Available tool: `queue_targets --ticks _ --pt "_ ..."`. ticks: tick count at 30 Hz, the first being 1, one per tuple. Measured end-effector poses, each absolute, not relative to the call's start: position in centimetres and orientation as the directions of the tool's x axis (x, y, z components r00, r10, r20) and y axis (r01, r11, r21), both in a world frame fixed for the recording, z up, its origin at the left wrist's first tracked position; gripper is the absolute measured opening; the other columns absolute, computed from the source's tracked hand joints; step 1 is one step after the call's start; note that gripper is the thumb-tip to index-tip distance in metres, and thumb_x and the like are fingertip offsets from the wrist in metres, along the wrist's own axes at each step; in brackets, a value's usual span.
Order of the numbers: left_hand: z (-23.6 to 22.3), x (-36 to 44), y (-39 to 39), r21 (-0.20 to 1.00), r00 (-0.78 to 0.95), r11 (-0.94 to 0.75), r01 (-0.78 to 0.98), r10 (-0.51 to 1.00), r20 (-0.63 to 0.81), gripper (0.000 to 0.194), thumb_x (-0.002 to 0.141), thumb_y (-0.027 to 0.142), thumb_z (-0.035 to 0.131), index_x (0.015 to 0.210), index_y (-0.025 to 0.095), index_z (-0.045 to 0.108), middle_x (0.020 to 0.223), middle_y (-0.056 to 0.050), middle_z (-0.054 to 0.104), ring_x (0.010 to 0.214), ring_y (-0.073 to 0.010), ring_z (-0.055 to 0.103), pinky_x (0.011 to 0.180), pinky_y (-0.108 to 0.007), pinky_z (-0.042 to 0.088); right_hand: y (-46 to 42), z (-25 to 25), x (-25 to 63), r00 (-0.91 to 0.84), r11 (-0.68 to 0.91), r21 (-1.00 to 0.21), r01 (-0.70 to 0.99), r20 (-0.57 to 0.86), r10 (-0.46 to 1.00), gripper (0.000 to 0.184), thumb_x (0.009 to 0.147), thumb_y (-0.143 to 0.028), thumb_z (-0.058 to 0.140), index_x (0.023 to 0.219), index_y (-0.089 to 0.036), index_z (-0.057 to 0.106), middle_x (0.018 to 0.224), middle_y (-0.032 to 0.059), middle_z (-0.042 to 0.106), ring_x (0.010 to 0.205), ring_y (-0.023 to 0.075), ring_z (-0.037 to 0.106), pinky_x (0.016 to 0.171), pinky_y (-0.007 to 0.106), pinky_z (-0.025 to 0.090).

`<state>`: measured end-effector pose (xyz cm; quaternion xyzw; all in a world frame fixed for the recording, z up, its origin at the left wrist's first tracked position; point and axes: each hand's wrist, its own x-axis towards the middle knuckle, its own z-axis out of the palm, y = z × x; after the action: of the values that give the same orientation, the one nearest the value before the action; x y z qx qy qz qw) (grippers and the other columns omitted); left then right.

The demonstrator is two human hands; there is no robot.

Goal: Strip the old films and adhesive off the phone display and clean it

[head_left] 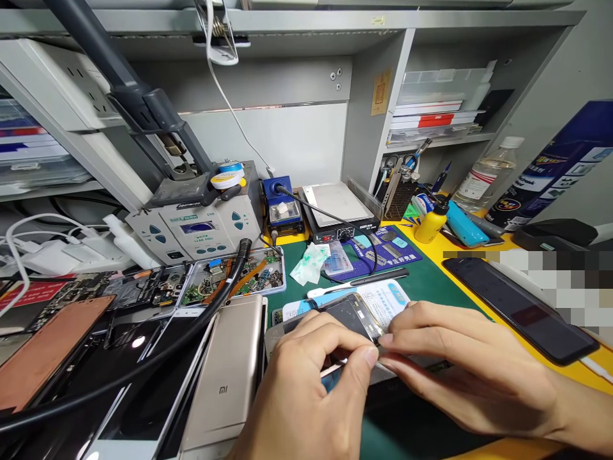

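An opened phone (pixel 352 314) with a dark battery and a clear film lies on the green mat (pixel 426 281) in front of me. My left hand (pixel 311 383) is curled over its near side, thumb and forefinger pinched close to a thin metal tool at the phone's edge. My right hand (pixel 460 364) comes in from the right, fingers pressed together at the same spot on the phone's near right corner. What exactly each pinch holds is hidden between the fingertips.
A gold phone back (pixel 225 377) and dark screens lie at left under a black hose (pixel 143 358). A parts tray (pixel 230 278), a soldering station (pixel 201 230), a heating plate (pixel 335 207), a yellow bottle (pixel 431 220) and a black phone (pixel 520 306) surround the mat.
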<state>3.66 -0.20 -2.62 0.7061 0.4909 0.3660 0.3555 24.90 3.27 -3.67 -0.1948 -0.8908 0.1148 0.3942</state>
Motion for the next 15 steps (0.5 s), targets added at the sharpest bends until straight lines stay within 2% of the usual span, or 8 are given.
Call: queue_targets --ticks 5,9,11,13,15 --pt "-2.9 3.7 0.0 0.848 0.27 -0.267 0.457 0.95 0.154 0.02 0.093 0.022 0.056 0.079 0.021 0.07 0.08 0.0 0.07 0.081 -0.016 0.066 0.069 -0.027 0.048 3.0 -3.8 24.9 -0.635 0.913 -0.312 0.265 0.656 0.408 0.021 0.086 0.002 0.064 0.103 -0.008 0.07 0.085 0.0101 0.071 0.075 0.0155 0.068 0.066 0.024 0.056" --pt "-3.0 3.5 -0.2 0.831 0.286 -0.319 0.456 0.937 0.202 0.02 0.095 0.019 0.054 0.085 0.021 0.071 0.085 -0.001 0.07 0.084 -0.0158 0.066 0.073 -0.027 0.049 3.3 -3.4 25.1 -0.645 0.908 -0.348 0.233 0.643 0.412 0.023 0.085 0.003 0.064 0.104 -0.008 0.069 0.084 0.0096 0.071 0.075 0.0153 0.068 0.067 0.024 0.056" --pt "-2.7 3.1 -0.5 0.766 0.275 -0.41 0.495 0.91 0.309 0.019 0.095 0.016 0.053 0.098 0.019 0.071 0.092 -0.003 0.07 0.09 -0.0171 0.064 0.081 -0.03 0.05 3.8 -3.1 25.5 -0.641 0.873 -0.424 0.239 0.606 0.47 0.02 0.086 0.001 0.065 0.101 -0.011 0.069 0.084 0.0074 0.071 0.075 0.014 0.068 0.068 0.023 0.055" --pt "-2.3 2.5 -0.6 0.644 0.303 -0.507 0.573 0.861 0.408 0.022 0.094 0.014 0.055 0.11 0.017 0.071 0.102 -0.007 0.069 0.099 -0.0204 0.061 0.089 -0.035 0.049 4.4 -2.9 26.0 -0.647 0.796 -0.535 0.283 0.506 0.57 0.015 0.088 -0.003 0.067 0.096 -0.015 0.069 0.085 0.0043 0.071 0.076 0.0126 0.068 0.07 0.022 0.054" --pt "-2.1 1.9 -0.7 0.511 0.369 -0.551 0.66 0.83 0.417 0.022 0.092 0.017 0.06 0.109 0.02 0.073 0.112 -0.008 0.068 0.107 -0.024 0.057 0.094 -0.039 0.048 4.9 -2.7 26.3 -0.668 0.701 -0.627 0.34 0.363 0.649 0.008 0.09 -0.01 0.068 0.091 -0.017 0.069 0.085 0.0021 0.071 0.077 0.0119 0.067 0.071 0.022 0.053"
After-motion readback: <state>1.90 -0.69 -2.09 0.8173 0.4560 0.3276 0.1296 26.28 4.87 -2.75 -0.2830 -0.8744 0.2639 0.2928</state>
